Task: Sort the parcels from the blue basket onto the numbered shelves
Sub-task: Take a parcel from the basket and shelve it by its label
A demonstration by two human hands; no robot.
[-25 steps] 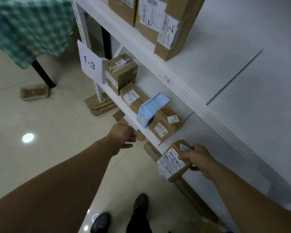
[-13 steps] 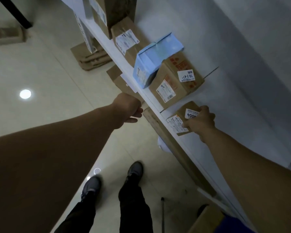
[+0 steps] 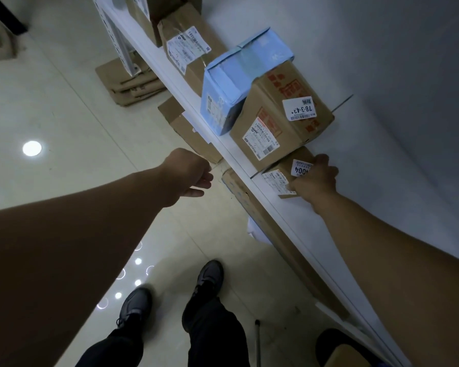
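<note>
A small brown parcel (image 3: pixel 282 173) with white labels lies on the white shelf (image 3: pixel 281 207), pushed against a bigger brown box (image 3: pixel 281 115) marked 78-3-4. My right hand (image 3: pixel 314 180) grips the small parcel from its near side, fingers curled over its top and front. My left hand (image 3: pixel 190 172) hangs over the floor in front of the shelf edge, fingers loosely curled, holding nothing. A light blue parcel (image 3: pixel 236 78) leans on the bigger box, and another labelled brown parcel (image 3: pixel 188 51) stands behind it.
Flattened cardboard (image 3: pixel 133 83) lies on the floor by the shelf post (image 3: pixel 119 41). More cardboard boxes (image 3: pixel 188 128) sit under the shelf. My feet in dark shoes (image 3: pixel 170 295) stand on the glossy tile floor. A brown box corner (image 3: pixel 345 356) shows at the bottom right.
My right hand carried the small parcel from in front of the shelf onto it and slid it up against the 78-3-4 box. The view dropped lower. My left hand stayed idle.
</note>
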